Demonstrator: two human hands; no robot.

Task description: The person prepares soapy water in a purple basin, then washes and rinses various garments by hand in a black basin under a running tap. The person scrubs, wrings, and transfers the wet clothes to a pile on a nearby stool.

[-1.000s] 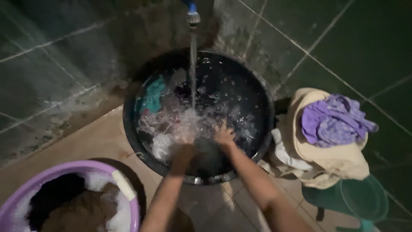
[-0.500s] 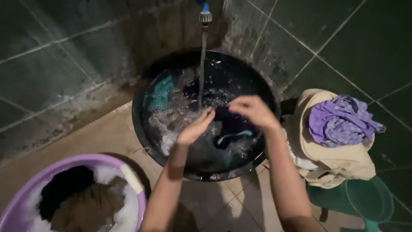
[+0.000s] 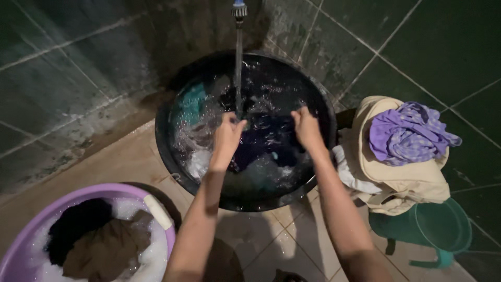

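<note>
Left hand [image 3: 228,137] and right hand [image 3: 306,127], each closed on the dark wet garment [image 3: 263,142], lift it under the tap stream [image 3: 238,73] over the black basin [image 3: 172,156]; soapy cloth could slip and splash the floor.

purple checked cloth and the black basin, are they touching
Apart. The head view shows the purple checked cloth lying on top of a cream garment to the right of the black basin, with cream fabric between it and the rim.
</note>
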